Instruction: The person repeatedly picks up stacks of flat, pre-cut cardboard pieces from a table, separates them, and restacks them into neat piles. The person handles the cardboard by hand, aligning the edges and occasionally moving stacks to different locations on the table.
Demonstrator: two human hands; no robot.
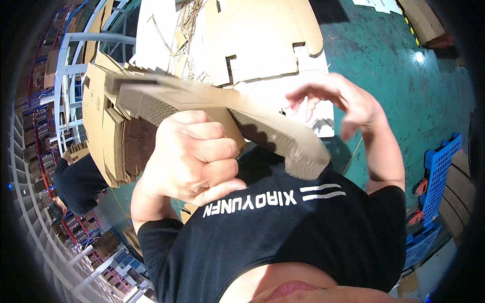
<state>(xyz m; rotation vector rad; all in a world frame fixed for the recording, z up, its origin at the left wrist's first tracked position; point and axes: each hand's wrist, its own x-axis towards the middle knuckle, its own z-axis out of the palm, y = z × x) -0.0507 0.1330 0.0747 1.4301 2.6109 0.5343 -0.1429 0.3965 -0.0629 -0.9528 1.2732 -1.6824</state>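
Note:
My left hand [194,156] is closed in a fist around a thick stack of brown die-cut cardboard sheets [151,96], held up close to the camera with the corrugated edges showing. The stack runs from the upper left down to the right, past my chest. My right hand [348,101] hovers just above the right end of the stack, fingers spread and curled, slightly blurred, holding nothing. It does not touch the cardboard. My black T-shirt [303,232] fills the lower part of the view.
A white table [151,35] behind the stack carries large flat cardboard blanks [262,35] and thin scrap strips. Green floor [404,76] lies to the right, with a blue plastic pallet [439,171]. Another person in black [76,182] bends at the left by white metal racking [70,65].

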